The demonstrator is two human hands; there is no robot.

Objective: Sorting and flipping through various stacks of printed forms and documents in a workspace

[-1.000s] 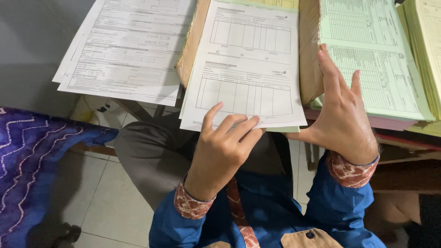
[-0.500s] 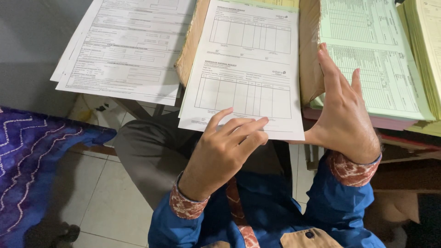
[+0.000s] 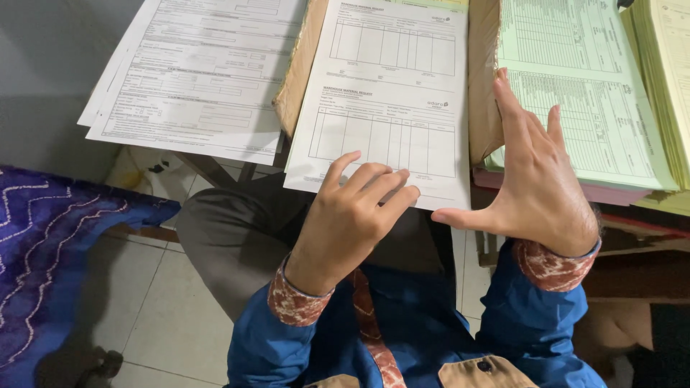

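Note:
A white printed form sheet (image 3: 392,93) lies in front of me, its near edge hanging over the table. My left hand (image 3: 352,219) curls at that near edge, fingertips touching the sheet's lower margin. My right hand (image 3: 535,179) stands on edge with fingers straight and together, pressed against the sheet's right side, thumb stretched under the lower right corner. A brown cardboard piece (image 3: 481,79) lies under the sheet. Both sleeves are blue with patterned red cuffs.
A stack of white forms (image 3: 194,72) lies to the left. Pale green forms (image 3: 589,93) rest on the right, with a thick yellow-green pile (image 3: 668,79) at the far right. A purple patterned cloth (image 3: 50,259) is at lower left, over tiled floor.
The white sheet has slid slightly toward me. My left fingers shifted along its near edge, and my right hand stayed against its right side.

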